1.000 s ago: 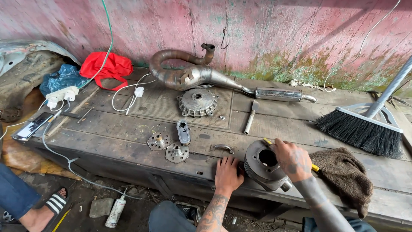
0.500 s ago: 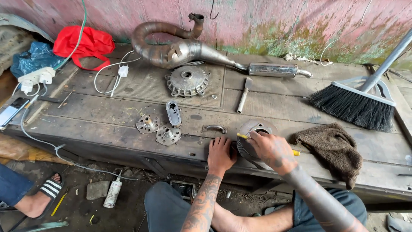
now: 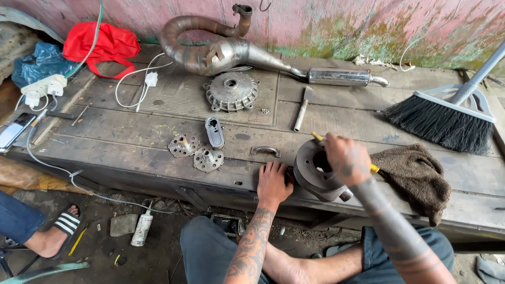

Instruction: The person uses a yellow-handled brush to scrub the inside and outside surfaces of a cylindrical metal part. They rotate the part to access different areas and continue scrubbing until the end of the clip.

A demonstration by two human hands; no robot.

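- Left hand (image 3: pixel 273 184) flat on the bench (image 3: pixel 131 158), fingers spread, not gripping; fingertips against the cylinder (image 3: pixel 315 171) at its 9 o'clock side.
- Right hand (image 3: pixel 347 158) over the cylinder's 2 o'clock edge, fingers closed around a yellow tool (image 3: pixel 317 137); tool tip poking out at 11 o'clock of the hand, other end showing at 4 o'clock, tip at the bore rim.
- Cylinder: dark, finned, tilted with the bore facing up toward the camera, near the front edge of the bench, between the two hands.
- Brown rag (image 3: pixel 415 176) at 3 o'clock of the cylinder, just beside the right wrist.
- Broom (image 3: pixel 447 123) at 2 o'clock, bristles down on the bench.
- Chisel (image 3: pixel 302 109) at 12 o'clock of the cylinder; small handle (image 3: pixel 265 151) at 10 o'clock, near the left hand.
- Two round hubs (image 3: pixel 195 152) and an oval cover (image 3: pixel 214 131) at 9 o'clock, well apart from the left hand.
- Finned drum (image 3: pixel 231 90) and exhaust pipe (image 3: pixel 252 52) at the far edge, by the pink wall.
- Red bag (image 3: pixel 102 44), power strip (image 3: pixel 44 89) and phone (image 3: pixel 16 131) at the far left end.
- Spray can (image 3: pixel 141 229) on the ground below; another person's sandalled foot (image 3: pixel 55 234) at lower left.
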